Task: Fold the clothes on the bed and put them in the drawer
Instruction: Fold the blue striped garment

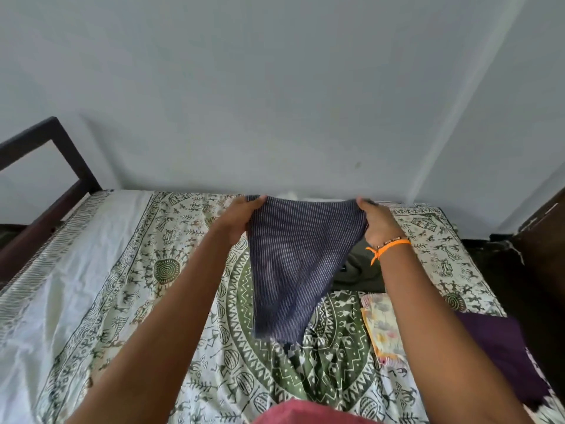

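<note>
Navy cloth with thin white stripes [293,264] hangs in front of us above the bed [128,286], stretched wide at its top edge and narrowing to a loose, uneven bottom end that dangles just over the patterned sheet. Our left hand [241,218] pinches the top left corner in a closed grip; our right hand [377,221], an orange thread at its wrist, grips the top right corner likewise. Beside our right arm lie a dark green garment [357,270], a floral folded piece [382,328] and a purple one [501,353].

Bed [91,270] with green-patterned sheet; right of central mandala: dark green garment [357,270], floral cloth [382,325], purple cloth [501,344] farther right.
</note>
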